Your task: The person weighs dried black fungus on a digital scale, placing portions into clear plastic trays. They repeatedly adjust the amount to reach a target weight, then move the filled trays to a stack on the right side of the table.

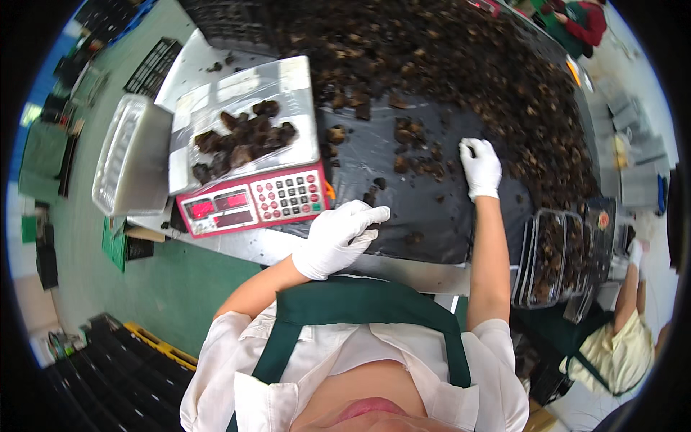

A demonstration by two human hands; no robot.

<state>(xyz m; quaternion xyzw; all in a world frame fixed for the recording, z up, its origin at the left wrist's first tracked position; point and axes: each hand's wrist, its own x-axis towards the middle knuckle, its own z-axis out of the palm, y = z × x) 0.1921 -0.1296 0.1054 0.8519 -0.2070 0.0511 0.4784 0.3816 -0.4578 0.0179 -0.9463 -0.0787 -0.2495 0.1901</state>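
My left hand [340,239], in a white glove, hovers at the table's near edge beside the scale. Its index finger and thumb are apart with nothing between them. My right hand [481,169], also gloved, is at the edge of a large heap of dark brown mushroom-like pieces [461,65]. Its fingers curl toward the thumb; a dark spot shows inside the curl, too small to name. Left of my hands, a red and white digital scale [252,198] bears a clear plastic-covered tray with several dark pieces [248,137].
Stacked clear plastic trays [129,158] stand left of the scale. Loose pieces [414,147] lie on the black sheet [425,230]. Filled clear boxes [551,252] sit at right. A dark crate [234,25] stands behind the scale. A co-worker's arm [626,295] is at lower right; another person [579,29] stands at far right.
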